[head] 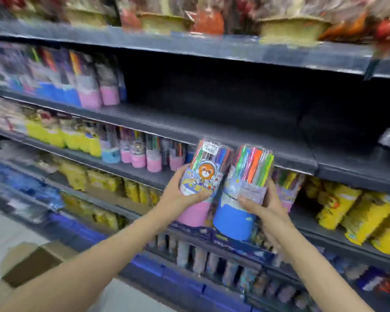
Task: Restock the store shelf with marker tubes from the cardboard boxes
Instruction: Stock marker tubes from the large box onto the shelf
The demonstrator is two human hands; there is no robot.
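Near left, on the floor: open cardboard box [29,262], blurred. Far left, on the shelf [212,129]: a row of marker tubes [88,86] with blue and pink bases, standing upright; the rest of that shelf to the right is dark and bare.

Centre: left hand [178,192] grips the pink tube [200,183], fingers curled round its left side, thumb across the cartoon label. Tube tilts slightly right, marker tips up. Touching it on the right, the blue tube [241,197], held by the right hand [266,210], thumb pressed on the white label, fingers wrapped behind. Both tubes are raised in front of the shelf edge, below the bare stretch.

Right, lower shelf: yellow packs [356,212].
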